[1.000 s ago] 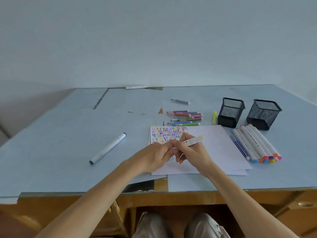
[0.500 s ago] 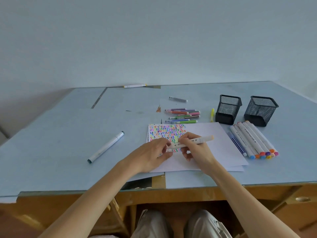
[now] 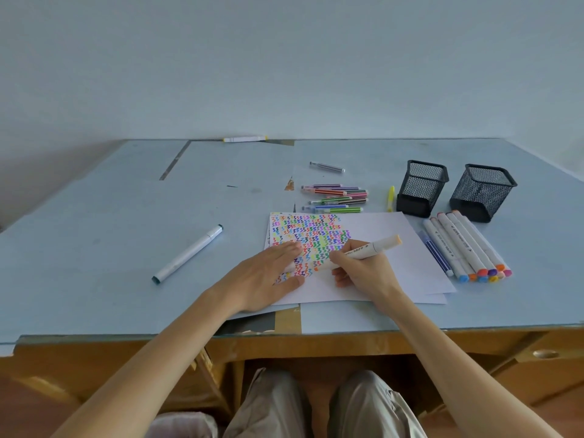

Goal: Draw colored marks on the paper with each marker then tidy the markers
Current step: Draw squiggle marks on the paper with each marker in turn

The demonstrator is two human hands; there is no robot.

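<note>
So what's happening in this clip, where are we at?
A person is drawing at a desk. The right hand grips an orange-capped marker with its tip down on the paper, at the lower edge of a block of small coloured squiggles. The left hand lies flat on the sheet, holding it steady. Other markers lie loose on the table, and both mesh pen holders look empty, so tidying has not begun.

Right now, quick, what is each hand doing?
Left hand: open, fingers flat on the paper.
Right hand: gripping the orange marker, tip at the paper.
</note>
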